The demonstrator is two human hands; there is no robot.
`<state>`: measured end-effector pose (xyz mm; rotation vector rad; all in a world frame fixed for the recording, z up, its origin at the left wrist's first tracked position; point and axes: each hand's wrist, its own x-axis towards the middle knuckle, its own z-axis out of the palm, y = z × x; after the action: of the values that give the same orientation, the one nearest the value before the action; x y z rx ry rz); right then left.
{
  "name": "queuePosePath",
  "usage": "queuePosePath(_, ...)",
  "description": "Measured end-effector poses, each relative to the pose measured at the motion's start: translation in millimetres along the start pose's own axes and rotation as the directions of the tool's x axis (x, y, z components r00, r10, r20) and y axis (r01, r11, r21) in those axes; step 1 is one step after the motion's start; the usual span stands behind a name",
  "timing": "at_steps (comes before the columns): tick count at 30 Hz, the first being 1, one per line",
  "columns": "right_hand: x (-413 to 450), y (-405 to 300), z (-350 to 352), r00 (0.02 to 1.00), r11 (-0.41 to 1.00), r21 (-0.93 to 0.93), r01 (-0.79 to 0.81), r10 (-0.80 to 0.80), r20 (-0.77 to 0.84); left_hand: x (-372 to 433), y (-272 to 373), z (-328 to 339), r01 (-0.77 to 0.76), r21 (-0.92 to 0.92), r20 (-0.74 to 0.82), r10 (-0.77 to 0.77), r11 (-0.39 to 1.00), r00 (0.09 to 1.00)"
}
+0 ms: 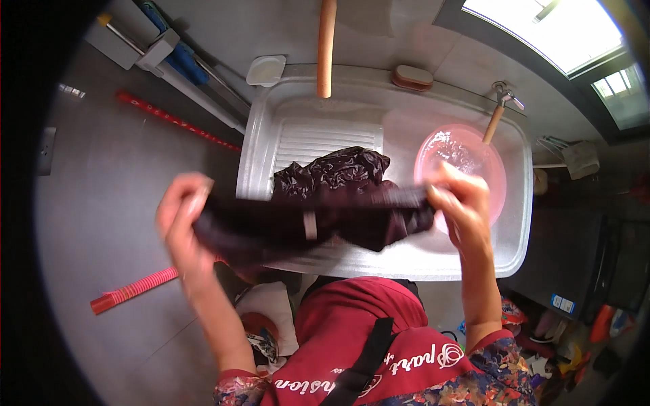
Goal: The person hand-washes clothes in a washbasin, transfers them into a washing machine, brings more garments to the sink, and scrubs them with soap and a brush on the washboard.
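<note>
A wet, dark garment [315, 218] is stretched by its upper edge between my two hands, with a small pale label near its middle; it is blurred by motion. My left hand [187, 218] grips its left end, beyond the sink's left side. The right end is pinched in my right hand [459, 203], in front of the pink basin [431, 152]. Crumpled, shiny dark cloth [350, 170] lies behind on the ribbed washboard part [330, 137] of the pale laundry sink [520, 213]. Whether it is part of the held garment I cannot tell.
A tap with a short hose [493, 124] hangs over the water-filled basin. Another hose [326, 56] hangs above the sink. A scrubbing brush [412, 77] and a white dish [266, 70] sit on the back rim. Mop handles [198, 94] lean at the left.
</note>
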<state>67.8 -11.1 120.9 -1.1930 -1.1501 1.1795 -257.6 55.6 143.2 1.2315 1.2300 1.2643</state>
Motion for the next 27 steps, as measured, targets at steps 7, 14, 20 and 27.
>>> queuePosePath(7, 67.5, 183.7, -0.1, 0.935, 0.773, -0.631, -0.064, -0.174, -0.309, 62.7, -174.4, 48.8, -0.170, 0.664, -0.077, 0.293, 0.728, 0.953)
queuePosePath(14, 43.5, 218.4, 49.3, 0.990, 0.703, -0.698, -0.138, 0.094, -0.101, -38.5, -224.9, 103.9, -0.107, 0.642, 0.125, 0.033, 0.760, 0.992)
queuePosePath(20, 70.7, 247.0, 87.3, 0.981, 0.551, -0.831, 0.075, 0.111, 0.162, -66.0, -260.7, 114.5, -0.184, 0.825, 0.247, -0.049, 0.534, 0.968)
queuePosePath(27, 78.8, 267.4, 78.0, 0.957, 0.558, -0.829, -0.041, 0.259, 0.128, -62.7, -265.3, 109.1, -0.203, 0.766, 0.260, -0.005, 0.611, 0.966)
